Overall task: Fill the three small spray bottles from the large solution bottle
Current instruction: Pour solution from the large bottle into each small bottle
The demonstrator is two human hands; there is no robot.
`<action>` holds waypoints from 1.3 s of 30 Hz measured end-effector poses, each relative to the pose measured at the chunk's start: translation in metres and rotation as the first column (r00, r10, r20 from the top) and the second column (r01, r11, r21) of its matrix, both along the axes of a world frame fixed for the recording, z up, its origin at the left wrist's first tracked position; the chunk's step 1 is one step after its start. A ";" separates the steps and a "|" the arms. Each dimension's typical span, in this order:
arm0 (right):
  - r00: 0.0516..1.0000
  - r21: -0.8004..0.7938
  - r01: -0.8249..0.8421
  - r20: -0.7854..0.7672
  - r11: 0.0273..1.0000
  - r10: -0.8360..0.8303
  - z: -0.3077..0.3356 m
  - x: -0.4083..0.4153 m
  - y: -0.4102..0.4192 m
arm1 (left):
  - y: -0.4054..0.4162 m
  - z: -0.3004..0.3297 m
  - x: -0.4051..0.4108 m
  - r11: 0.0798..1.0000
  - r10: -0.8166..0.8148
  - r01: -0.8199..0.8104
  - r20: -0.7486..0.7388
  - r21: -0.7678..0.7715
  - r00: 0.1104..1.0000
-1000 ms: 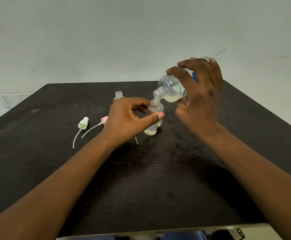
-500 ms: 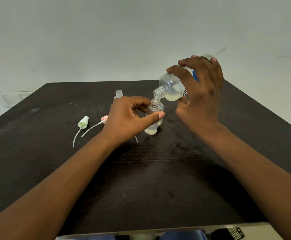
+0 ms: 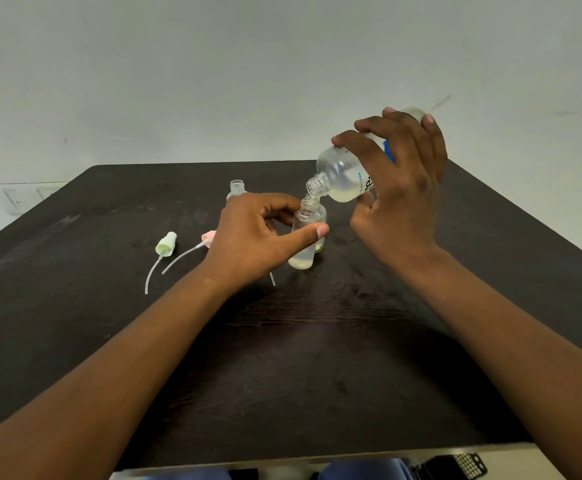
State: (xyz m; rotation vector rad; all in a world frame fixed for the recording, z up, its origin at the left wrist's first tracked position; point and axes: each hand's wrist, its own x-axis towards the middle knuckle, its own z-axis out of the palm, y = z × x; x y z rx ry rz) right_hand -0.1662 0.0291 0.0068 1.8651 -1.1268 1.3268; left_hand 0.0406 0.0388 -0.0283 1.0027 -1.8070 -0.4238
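Note:
My right hand (image 3: 400, 188) grips the large clear solution bottle (image 3: 343, 176), tilted neck-down, its mouth just over the neck of a small clear spray bottle (image 3: 304, 237). My left hand (image 3: 255, 237) holds that small bottle upright on the dark table (image 3: 300, 358), thumb across its front. A little pale liquid sits in its bottom. A second small bottle (image 3: 321, 233) stands right behind it, mostly hidden. The third small bottle (image 3: 237, 188) stands open beyond my left hand.
A pale green spray cap (image 3: 167, 244) with its dip tube lies on the table to the left. A pink spray cap (image 3: 209, 236) with tube lies beside it, partly behind my left hand. The table's front edge is near my body.
The large bottle has tipped slightly steeper and my right hand has risen a little. My left hand and the small bottle have stayed in place.

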 end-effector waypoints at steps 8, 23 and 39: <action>1.000 0.001 0.002 -0.008 1.000 -0.002 0.000 0.000 0.000 | 0.001 0.000 -0.001 1.000 0.001 -0.001 -0.001 0.008 1.000; 1.000 -0.015 0.006 -0.016 1.000 -0.007 0.001 0.000 0.000 | 0.001 0.001 0.000 1.000 0.006 -0.007 0.020 0.011 1.000; 1.000 -0.028 0.014 -0.022 0.999 -0.015 0.002 0.000 0.001 | 0.002 0.001 0.000 1.000 0.005 -0.005 0.019 -0.017 1.000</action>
